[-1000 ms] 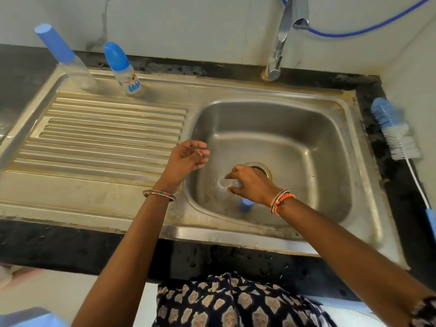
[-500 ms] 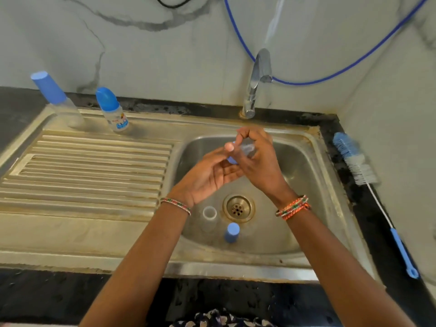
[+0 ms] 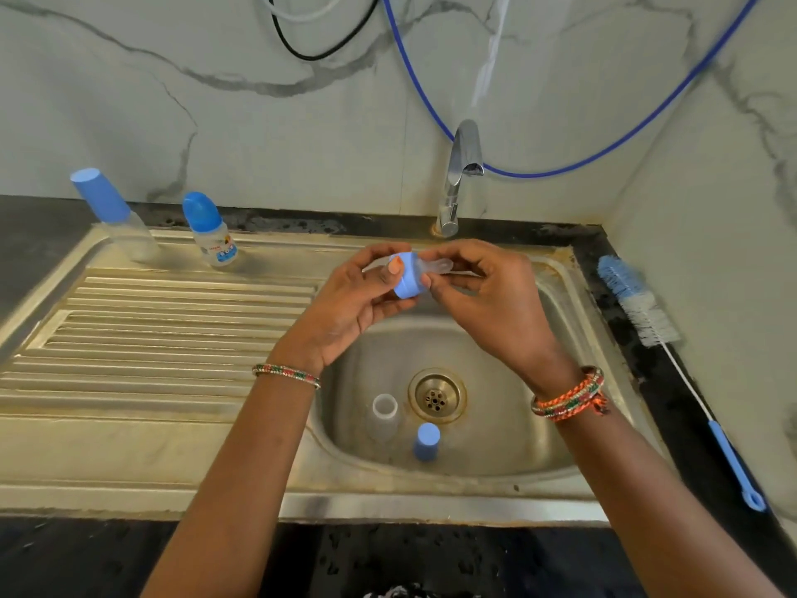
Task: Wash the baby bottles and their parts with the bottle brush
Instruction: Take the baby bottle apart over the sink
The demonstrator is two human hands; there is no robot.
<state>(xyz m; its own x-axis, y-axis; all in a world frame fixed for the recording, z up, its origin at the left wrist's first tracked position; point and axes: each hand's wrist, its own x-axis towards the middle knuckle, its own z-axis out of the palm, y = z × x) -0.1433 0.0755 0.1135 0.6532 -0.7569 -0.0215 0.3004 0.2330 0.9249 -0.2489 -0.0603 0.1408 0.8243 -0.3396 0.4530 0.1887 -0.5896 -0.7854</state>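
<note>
Above the sink basin [image 3: 496, 451] my left hand [image 3: 349, 308] grips a blue screw ring [image 3: 406, 283] with a clear teat [image 3: 437, 266] sticking out of it. My right hand [image 3: 487, 304] pinches that teat at its base. Down in the basin an open clear bottle [image 3: 384, 414] stands beside a blue cap [image 3: 427, 440], left of the drain [image 3: 437, 395]. Two capped bottles stand at the back of the drainboard: a tall one [image 3: 113, 213] and a small printed one [image 3: 210, 230]. The bottle brush [image 3: 647, 321] lies on the dark counter at the right.
The tap [image 3: 457, 179] rises behind the basin with no water running. A blue hose [image 3: 560, 170] and a black cable [image 3: 310, 53] hang along the marble wall. The ribbed steel drainboard [image 3: 151, 330] fills the left side.
The view has tilted up. My right hand lifted the ring with its teat out of the basin, and my left hand came in and took hold of the ring.
</note>
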